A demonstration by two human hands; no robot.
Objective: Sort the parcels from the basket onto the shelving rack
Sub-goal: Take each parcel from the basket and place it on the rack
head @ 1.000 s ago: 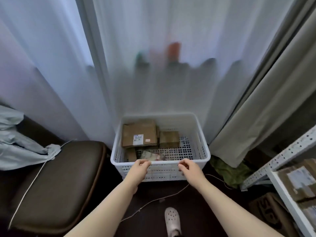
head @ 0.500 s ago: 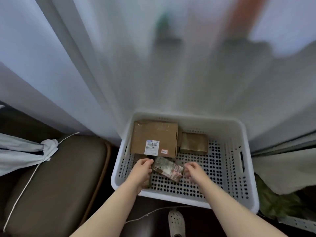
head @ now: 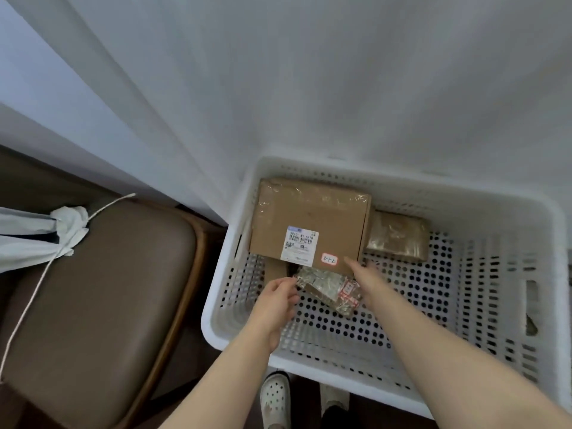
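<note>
We log L hand (head: 277, 300) in white basket (head: 213, 317), fingers curled narrow, pinching left end of small taped parcel (head: 328, 287), which sits just in front of big carton (head: 309, 218). R hand (head: 363, 275): fingers straight, fingertip touching carton's near edge; thumb hidden.

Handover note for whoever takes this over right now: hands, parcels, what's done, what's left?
Left hand: fingers at the left end of the small taped parcel; grip unclear.
Right hand: open, fingers straight, extended over that parcel's right end.
The basket holds that parcel near the front. The large labelled box is at the back left, with a taped brown parcel to its right. A half-hidden box shows from under the large one.
Done: nothing is lifted out here.
Left: shelve every parcel; the rack is out of view.
</note>
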